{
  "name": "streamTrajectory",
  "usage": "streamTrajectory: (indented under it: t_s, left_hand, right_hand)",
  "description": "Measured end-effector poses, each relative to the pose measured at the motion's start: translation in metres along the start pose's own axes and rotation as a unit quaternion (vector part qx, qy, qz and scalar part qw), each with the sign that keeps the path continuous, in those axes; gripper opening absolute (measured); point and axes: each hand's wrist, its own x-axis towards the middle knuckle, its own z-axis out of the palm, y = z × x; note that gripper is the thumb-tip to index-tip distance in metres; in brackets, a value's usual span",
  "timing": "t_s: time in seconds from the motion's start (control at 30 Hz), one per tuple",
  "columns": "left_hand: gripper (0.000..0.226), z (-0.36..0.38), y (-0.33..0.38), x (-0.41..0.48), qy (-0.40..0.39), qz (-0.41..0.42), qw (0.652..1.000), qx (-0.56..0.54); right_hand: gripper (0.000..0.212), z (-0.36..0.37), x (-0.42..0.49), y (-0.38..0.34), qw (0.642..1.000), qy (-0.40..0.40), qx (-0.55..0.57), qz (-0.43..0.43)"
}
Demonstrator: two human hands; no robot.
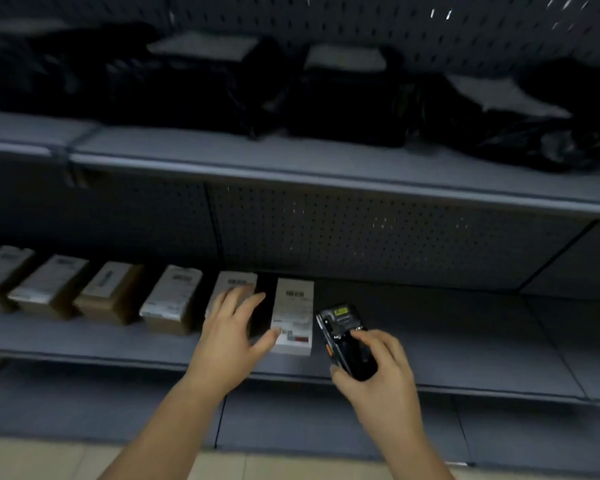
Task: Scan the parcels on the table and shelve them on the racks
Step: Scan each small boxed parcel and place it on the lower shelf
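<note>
A row of labelled parcels stands on the lower grey shelf (pixel 465 341). The rightmost one is a white-labelled box (pixel 293 317). My left hand (pixel 229 334) hovers with spread, straight fingers between that box and the box to its left (pixel 234 282); its thumb tip touches the white box's front corner. Right of the white box, my right hand (pixel 378 372) grips a black handheld scanner (pixel 343 337), tilted toward the shelf. Several more brown and white boxes (pixel 170 299) line the shelf to the left.
The upper shelf (pixel 291 157) carries dark plastic-wrapped parcels (pixel 347 98) with pale labels. A perforated back panel (pixel 361 233) closes the rack. The lower shelf's grey surface stretches to the right of the scanner. A bottom shelf and pale floor tiles (pixel 32 459) lie below.
</note>
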Motion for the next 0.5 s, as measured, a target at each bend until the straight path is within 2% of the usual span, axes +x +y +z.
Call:
streamTrajectory:
  t_s: [0.1, 0.27, 0.5]
  left_hand:
    - [0.057, -0.056, -0.006, -0.021, 0.019, 0.028, 0.999, -0.005]
    - [0.060, -0.152, -0.046, -0.076, 0.029, 0.068, 0.997, -0.002]
    - [0.058, -0.321, -0.126, -0.157, 0.097, 0.039, 0.994, 0.018]
  right_hand:
    - [0.055, 0.000, -0.028, -0.044, 1.000, -0.003, 0.008, -0.009]
    - [0.052, 0.025, -0.097, -0.129, 0.999, 0.018, 0.013, -0.035]
    - [0.048, 0.095, -0.168, -0.287, 0.992, -0.036, 0.052, -0.106]
